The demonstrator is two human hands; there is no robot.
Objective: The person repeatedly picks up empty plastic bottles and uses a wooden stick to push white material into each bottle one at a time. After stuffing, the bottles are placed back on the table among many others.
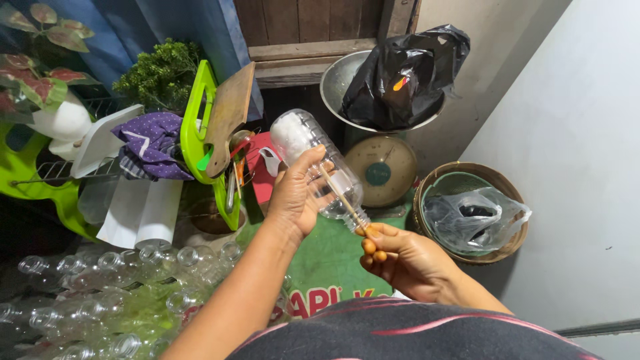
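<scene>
My left hand (297, 197) grips a clear plastic bottle (313, 157) held tilted, its base pointing up and away and its mouth toward my right hand. White stuffing fills the far end of the bottle. My right hand (400, 257) pinches a thin wooden stick (340, 197) that runs through the bottle's mouth and into its inside. Both hands are held above a green mat (327, 257).
Several empty clear bottles (113, 287) lie piled at lower left. A green cutting board (200, 120) and a wooden board (230, 113) lean behind. A metal bowl with a black bag (403, 73) sits on a scale (381, 170). A woven basket (470, 213) stands right, beside a white wall.
</scene>
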